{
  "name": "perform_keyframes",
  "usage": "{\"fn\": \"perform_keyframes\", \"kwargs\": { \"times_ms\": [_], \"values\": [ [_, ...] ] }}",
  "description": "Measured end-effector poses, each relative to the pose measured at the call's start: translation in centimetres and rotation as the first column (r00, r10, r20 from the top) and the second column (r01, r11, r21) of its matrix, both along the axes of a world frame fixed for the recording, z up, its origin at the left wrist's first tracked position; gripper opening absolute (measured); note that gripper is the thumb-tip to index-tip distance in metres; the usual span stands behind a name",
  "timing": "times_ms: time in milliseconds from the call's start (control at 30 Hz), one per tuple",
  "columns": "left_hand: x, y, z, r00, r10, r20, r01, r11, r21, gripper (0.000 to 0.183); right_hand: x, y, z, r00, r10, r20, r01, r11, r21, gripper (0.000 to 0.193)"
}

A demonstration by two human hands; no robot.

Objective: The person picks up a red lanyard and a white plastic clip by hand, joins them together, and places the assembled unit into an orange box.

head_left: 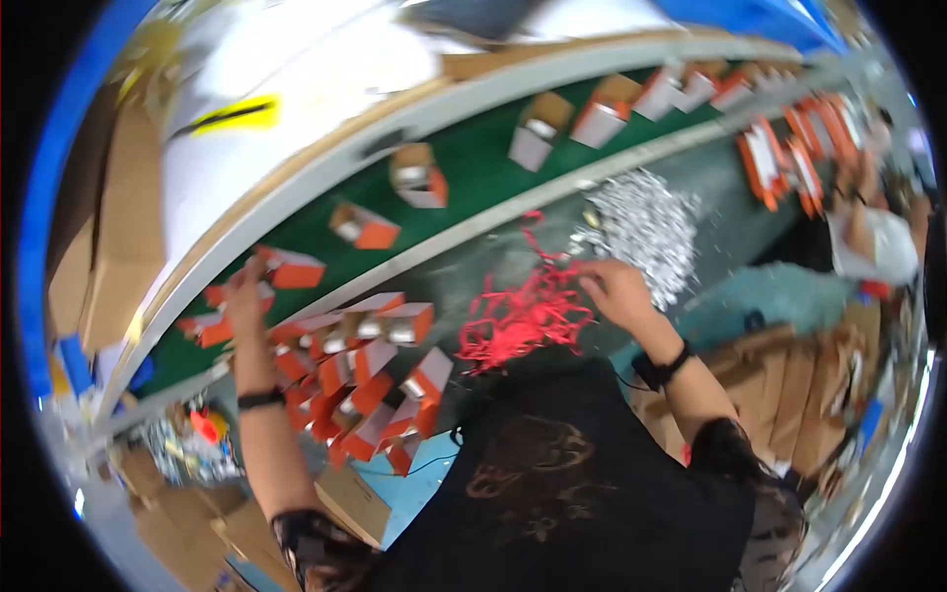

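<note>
Red strips point(513, 331), heaped at frame centre, long axis rising rightward, lay just left of the nearer right hand point(619, 294), fingers curled, grip indiscernible; the left hand point(244, 294), closure unclear, overlay boxes point(294, 268), frame left.

The left hand point(244, 293) is reaching among orange-and-white boxes point(294, 268) on a green belt point(475, 163); the right hand point(621, 294) is reaching to a red ribbon pile point(513, 331). Silver pieces point(646, 229) are lying heaped nearby, and more cartons point(370, 363) are crowding beside the belt.
</note>
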State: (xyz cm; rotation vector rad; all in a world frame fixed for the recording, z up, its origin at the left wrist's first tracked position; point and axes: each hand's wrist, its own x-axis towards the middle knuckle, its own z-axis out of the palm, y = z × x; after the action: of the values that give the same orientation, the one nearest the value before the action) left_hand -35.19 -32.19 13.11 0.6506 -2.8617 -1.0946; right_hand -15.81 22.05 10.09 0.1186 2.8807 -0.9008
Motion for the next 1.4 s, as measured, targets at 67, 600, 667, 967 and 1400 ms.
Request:
{"fn": "perform_keyframes", "kwargs": {
  "times_ms": [67,600,667,967,1400],
  "values": [
    [3.5,-1.6,3.0,0.986,-0.015,-0.163,0.048,0.979,0.197,0.035,0.7,2.7,-3.7,0.988,-0.122,0.1,0.119,0.992,0.027,0.019],
    [27.5,25.5,10.2,0.941,-0.302,-0.154,0.313,0.601,0.736,0.024,-2.6,4.3,-11.5,0.885,0.266,0.382,-0.375,0.893,0.247,0.019],
    [27.7,26.7,10.3,0.942,-0.268,-0.2,0.33,0.644,0.691,0.023,-2.0,4.7,-6.1,0.907,0.383,0.177,-0.346,0.915,-0.208,0.013],
    [19.4,36.0,10.2,0.67,-0.436,-0.601,0.718,0.176,0.673,0.07,-0.1,3.7,20.8,0.802,0.596,0.043,-0.447,0.646,-0.618,0.011],
    [20.0,43.1,10.6,0.331,-0.757,-0.563,0.785,-0.11,0.61,0.07,2.3,4.0,29.8,0.734,0.665,0.139,-0.679,0.712,0.18,0.026]
  ]
}}
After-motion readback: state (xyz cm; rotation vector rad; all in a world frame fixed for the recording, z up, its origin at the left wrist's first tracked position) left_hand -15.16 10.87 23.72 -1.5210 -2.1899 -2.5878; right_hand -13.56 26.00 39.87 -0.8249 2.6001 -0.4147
